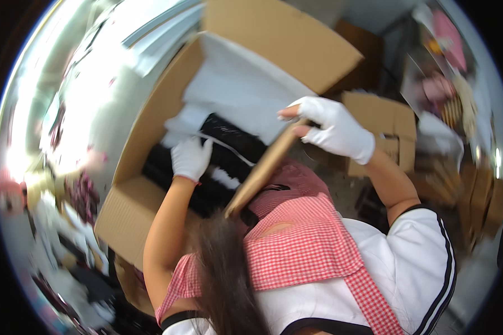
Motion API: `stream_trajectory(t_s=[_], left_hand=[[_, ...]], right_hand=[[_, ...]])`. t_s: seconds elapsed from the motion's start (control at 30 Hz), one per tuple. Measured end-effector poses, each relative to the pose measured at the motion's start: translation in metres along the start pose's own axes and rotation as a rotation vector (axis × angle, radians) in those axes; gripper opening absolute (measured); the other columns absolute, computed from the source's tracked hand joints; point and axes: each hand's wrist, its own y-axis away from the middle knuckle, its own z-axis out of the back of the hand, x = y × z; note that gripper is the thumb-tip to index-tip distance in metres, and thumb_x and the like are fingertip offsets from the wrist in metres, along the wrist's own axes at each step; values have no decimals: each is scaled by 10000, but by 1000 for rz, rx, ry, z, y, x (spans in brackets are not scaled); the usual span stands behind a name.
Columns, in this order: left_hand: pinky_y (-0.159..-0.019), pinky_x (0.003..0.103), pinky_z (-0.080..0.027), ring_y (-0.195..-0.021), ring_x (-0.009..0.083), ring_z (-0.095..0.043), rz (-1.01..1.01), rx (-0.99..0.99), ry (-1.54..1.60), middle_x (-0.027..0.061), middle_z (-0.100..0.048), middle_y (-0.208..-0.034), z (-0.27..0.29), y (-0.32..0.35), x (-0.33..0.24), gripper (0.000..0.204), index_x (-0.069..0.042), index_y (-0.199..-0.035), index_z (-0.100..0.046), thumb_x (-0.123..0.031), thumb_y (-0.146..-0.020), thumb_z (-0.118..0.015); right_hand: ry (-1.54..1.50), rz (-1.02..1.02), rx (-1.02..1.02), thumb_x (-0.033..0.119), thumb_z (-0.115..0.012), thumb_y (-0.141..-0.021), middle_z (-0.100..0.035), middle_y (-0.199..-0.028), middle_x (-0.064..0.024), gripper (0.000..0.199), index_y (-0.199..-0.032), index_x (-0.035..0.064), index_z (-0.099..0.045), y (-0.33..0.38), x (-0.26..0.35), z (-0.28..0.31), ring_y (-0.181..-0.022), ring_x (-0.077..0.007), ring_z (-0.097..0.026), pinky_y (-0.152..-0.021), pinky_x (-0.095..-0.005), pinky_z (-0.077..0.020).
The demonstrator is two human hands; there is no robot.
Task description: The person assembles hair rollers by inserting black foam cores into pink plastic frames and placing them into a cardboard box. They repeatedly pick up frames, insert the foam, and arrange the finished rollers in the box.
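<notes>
A large open cardboard box (pixel 142 131) stands in front of me, lined with white sheeting (pixel 235 78). Dark, black bundles (pixel 232 137) lie inside it; their exact kind is too blurred to tell. My left hand (pixel 189 159), in a white fingertip-less glove, reaches into the box and rests against these bundles, its thumb apart from the fingers. At the box's right side, my right hand (pixel 332 128), gloved alike, has thumb and index finger on either side of the upper end of a cardboard flap (pixel 268 164).
Another flap (pixel 285 39) spreads out at the far side. Beyond my right arm are a smaller cardboard box (pixel 383 128), clear plastic wrapping (pixel 439 137) and pink items (pixel 439 86). Blurred clutter (pixel 72 234) lines the left side.
</notes>
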Motion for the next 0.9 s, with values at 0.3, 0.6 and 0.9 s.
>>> stream_trajectory(t_s=[0.3, 0.6, 0.9], left_hand=[[-925, 507, -463, -1059, 458, -600, -182, -82, -19, 302, -644, -1116, -35, -25, 22, 664, 74, -1083, -649, -547, -994, -432], [-932, 417, -540, -1238, 340, -526, -92, -46, 436, 249, -451, -1417, 64, 16, -32, 652, 30, -1449, -350, -403, -996, -529], [-1074, 429, -406, -1267, 361, -486, -774, -413, 132, 226, -484, -1374, 94, 169, -261, 469, 20, -1386, -464, -165, -967, -565]], right_hand=[[-63, -451, -290, 182, -693, -888, -698, -1050, -104, 243, -1106, 75, -689, 203, 5, -120, -968, -276, -668, -870, -382, -527], [-141, -1233, -461, 291, -599, -876, -698, -1112, -151, 373, -1180, 86, -668, 483, 4, -238, -1000, -329, -669, -886, -407, -518], [-558, -1850, -580, 318, -605, -829, -701, -1125, -194, 421, -1142, 51, -693, 751, -31, -384, -1049, -357, -663, -895, -413, -514]])
